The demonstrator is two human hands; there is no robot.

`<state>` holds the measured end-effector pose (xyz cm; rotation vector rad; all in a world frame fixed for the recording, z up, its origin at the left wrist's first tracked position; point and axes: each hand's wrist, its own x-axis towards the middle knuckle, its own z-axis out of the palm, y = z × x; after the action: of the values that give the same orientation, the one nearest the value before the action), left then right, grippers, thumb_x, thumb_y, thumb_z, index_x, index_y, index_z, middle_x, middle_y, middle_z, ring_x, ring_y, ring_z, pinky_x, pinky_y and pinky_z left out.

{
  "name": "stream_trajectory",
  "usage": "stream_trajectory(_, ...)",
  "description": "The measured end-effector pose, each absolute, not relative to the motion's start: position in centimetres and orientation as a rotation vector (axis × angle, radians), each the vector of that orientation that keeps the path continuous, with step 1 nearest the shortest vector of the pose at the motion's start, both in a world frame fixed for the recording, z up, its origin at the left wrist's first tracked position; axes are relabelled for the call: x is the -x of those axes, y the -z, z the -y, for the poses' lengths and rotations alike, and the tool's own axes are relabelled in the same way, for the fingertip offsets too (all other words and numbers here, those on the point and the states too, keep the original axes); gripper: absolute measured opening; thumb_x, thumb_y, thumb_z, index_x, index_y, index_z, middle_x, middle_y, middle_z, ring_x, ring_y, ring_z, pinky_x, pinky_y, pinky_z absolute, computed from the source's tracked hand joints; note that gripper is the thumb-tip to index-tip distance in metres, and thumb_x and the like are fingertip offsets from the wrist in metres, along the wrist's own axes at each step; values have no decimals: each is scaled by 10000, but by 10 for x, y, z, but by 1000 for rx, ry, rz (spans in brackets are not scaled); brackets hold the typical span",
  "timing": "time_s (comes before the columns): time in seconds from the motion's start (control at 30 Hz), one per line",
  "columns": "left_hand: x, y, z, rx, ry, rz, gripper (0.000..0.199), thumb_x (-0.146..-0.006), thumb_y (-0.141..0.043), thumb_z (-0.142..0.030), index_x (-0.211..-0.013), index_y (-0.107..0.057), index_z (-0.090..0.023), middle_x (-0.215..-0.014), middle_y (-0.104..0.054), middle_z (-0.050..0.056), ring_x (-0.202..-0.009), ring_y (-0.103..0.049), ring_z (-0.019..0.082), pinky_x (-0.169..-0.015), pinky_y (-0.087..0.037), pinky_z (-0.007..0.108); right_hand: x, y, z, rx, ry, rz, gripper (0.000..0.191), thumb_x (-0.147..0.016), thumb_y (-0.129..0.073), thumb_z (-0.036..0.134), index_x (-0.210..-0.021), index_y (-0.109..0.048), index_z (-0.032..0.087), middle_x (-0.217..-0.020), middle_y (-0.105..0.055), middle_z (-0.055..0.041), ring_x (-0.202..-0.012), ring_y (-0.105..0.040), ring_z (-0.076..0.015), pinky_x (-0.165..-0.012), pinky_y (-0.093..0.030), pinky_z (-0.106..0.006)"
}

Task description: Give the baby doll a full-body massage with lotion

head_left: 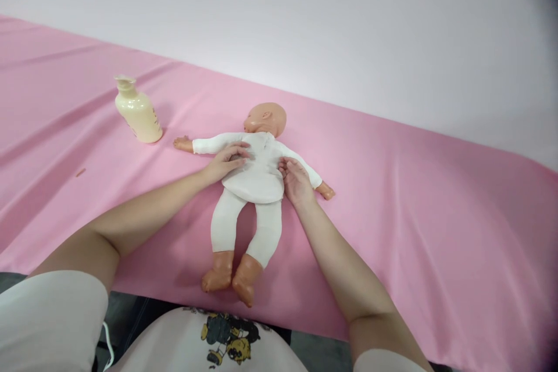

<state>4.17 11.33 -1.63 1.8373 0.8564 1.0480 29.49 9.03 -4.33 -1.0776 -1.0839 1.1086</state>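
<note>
A baby doll point(261, 171) with a white cloth body and tan plastic head, hands and feet lies on a pink cloth. Its head is turned to the left, arms spread outward, feet toward me. On the left side of its chest rests my left hand point(230, 161), fingers stretched over the white cloth and apart. My right hand point(298, 181) is at the other side of the torso, palm inward, with loosely bent fingertips touching or very near the doll's side. Neither hand visibly grips anything.
A cream-coloured bottle point(140, 113) with a flared top stands to the left of the doll. Farther left, a small reddish strip point(81, 172) lies on the pink cloth point(418, 232). Behind the table rises a white wall point(349, 29). The cloth's front edge runs close to my body.
</note>
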Motion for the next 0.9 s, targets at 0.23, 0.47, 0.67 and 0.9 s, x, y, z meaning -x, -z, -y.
stream_trajectory(0.23,-41,17,-114,-2061,-959,-888,509,-901,-594,-500,-1305,-635,-193,-1591,-381,140,-1482,-344,330,-1192,-335,505,-291,39,-81,1174,-847,1503,406,-824,-690,460,-1191,-669,288,-1380,-566,-55,-861,-597,-161,-822,-553,-356)
stream_trajectory(0.47,-42,27,-128,-1997,-855,-963,752,-923,-521,-568,-1559,-358,-201,-1685,-154,130,-1554,-163,362,-1228,-230,526,-290,37,-82,1293,-844,1602,652,-883,-596,453,-1497,-411,337,-1635,-320,-51,-890,-572,-183,-960,-518,-451)
stream_trajectory(0.67,-39,15,-112,-2134,-1027,-812,535,-892,-556,-531,-1303,-618,-195,-1525,-464,161,-1385,-463,323,-1116,-404,484,-287,28,-65,1038,-537,1790,399,-903,-554,398,-1282,-596,280,-1249,-623,-96,-989,-582,-251,-934,-504,-480)
stream_trajectory(0.9,-49,6,-93,-2398,-856,-609,261,-806,-665,-450,-951,-688,-234,-1057,-710,77,-1026,-644,254,-1027,-440,452,-279,16,-53,940,-513,2102,145,-849,-654,362,-956,-671,267,-971,-675,-61,-954,-618,-259,-906,-493,-479)
